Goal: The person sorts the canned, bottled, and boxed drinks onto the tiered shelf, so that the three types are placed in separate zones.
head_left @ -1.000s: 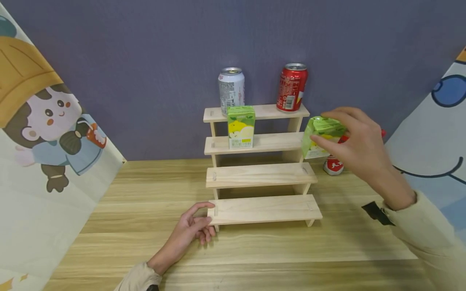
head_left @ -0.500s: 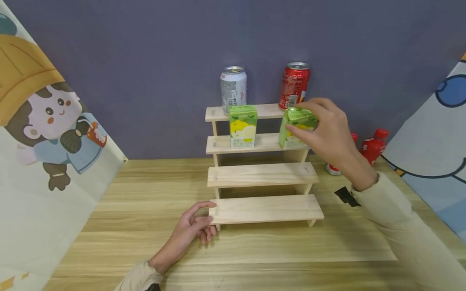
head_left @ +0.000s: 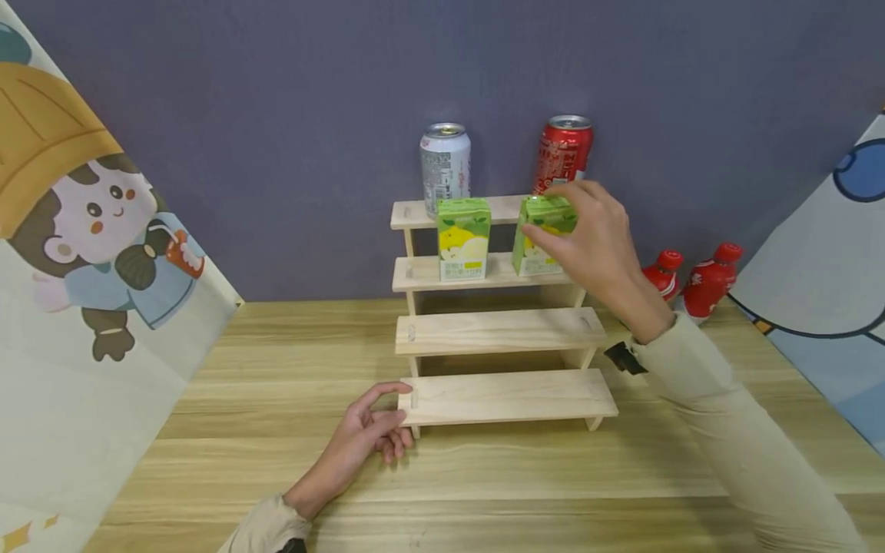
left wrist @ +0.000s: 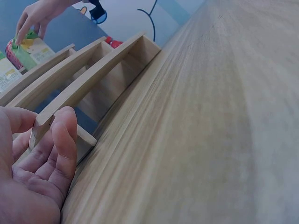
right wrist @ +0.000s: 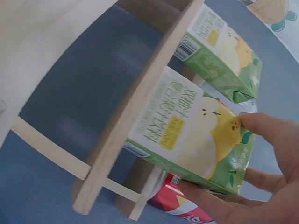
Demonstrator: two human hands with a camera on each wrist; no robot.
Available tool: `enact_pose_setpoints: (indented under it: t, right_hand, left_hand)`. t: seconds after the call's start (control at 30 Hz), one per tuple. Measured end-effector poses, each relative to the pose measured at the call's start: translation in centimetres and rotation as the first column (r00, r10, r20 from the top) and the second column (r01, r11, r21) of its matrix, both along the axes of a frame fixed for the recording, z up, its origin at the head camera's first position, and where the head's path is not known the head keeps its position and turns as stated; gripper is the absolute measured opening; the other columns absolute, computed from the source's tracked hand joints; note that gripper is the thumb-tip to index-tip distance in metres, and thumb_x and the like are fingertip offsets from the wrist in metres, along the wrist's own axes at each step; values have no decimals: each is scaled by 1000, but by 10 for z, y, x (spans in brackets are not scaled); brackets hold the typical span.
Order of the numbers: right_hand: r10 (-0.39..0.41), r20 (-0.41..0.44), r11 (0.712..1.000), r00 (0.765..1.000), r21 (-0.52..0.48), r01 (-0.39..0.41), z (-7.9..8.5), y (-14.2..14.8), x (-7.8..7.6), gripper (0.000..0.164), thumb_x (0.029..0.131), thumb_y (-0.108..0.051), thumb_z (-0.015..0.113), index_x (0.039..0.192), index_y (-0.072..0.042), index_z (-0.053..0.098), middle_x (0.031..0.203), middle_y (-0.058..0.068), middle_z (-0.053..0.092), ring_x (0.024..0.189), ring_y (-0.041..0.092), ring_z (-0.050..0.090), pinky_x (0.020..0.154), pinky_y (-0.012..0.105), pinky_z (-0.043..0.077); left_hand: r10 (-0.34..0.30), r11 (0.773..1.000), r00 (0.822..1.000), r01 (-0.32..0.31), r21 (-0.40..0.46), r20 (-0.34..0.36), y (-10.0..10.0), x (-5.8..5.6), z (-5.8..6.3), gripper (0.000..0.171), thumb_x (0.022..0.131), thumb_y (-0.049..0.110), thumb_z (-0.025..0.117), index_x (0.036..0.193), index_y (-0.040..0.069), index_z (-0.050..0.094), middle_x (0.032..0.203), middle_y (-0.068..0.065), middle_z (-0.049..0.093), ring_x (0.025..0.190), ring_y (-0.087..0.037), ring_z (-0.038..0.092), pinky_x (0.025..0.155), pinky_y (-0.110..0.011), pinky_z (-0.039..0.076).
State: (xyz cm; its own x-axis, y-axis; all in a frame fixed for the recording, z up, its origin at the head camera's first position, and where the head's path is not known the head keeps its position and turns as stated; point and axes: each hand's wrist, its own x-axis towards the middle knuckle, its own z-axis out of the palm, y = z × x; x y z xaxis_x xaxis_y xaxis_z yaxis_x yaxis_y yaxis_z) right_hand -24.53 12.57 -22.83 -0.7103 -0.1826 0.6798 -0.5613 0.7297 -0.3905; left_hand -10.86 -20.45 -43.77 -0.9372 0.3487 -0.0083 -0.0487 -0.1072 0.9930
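My right hand [head_left: 594, 238] pinches a green and yellow juice carton [right wrist: 187, 135] by its upper part. The carton stands upright at the right of the third step up of a wooden tiered shelf [head_left: 508, 395]. A matching juice carton [head_left: 463, 240] is on the same step to the left. At the lowest step's left end, my left hand [head_left: 366, 430] grips the board's corner; the left wrist view shows the thumb and fingers [left wrist: 63, 140] on either side of the edge. On the top step are a white can [head_left: 445, 165] and a red can [head_left: 565, 150], partly hidden by the right hand.
Two red-capped bottles, one red bottle [head_left: 712, 280] and another red bottle [head_left: 664, 273] partly behind the right forearm, stand on the wood-grain table [head_left: 290, 361] right of the shelf. A dark wall [head_left: 276, 153] rises behind, with cartoon-printed panels [head_left: 138, 253] at the sides.
My right hand has carried the juice carton leftward from beside the shelf onto the third step, uncovering the red bottles. The left hand keeps its hold on the lowest board.
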Motion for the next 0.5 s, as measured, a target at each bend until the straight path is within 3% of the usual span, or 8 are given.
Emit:
enact_pose_setpoints:
  t: [0.2, 0.5]
  right_hand:
    - [6, -18, 1000, 1000, 3, -6, -8, 0, -4, 51, 88, -32, 78, 128, -5, 63, 132, 17, 57, 114, 36, 58, 92, 56, 49]
    - [101, 30, 994, 994, 48, -102, -22, 11, -9, 66, 90, -22, 76, 148, -11, 45, 154, 13, 37, 134, 37, 45, 103, 61, 43]
  left_hand:
    - [7, 1000, 1000, -7, -7, 12, 1, 1, 1, 46, 102, 21, 58, 144, 9, 42, 79, -10, 71, 62, -15, 63, 52, -22, 52]
    - [14, 1000, 1000, -14, -15, 13, 2, 2, 1, 45, 102, 20, 57, 143, 10, 43, 79, -10, 71, 62, -14, 63, 52, -22, 52]
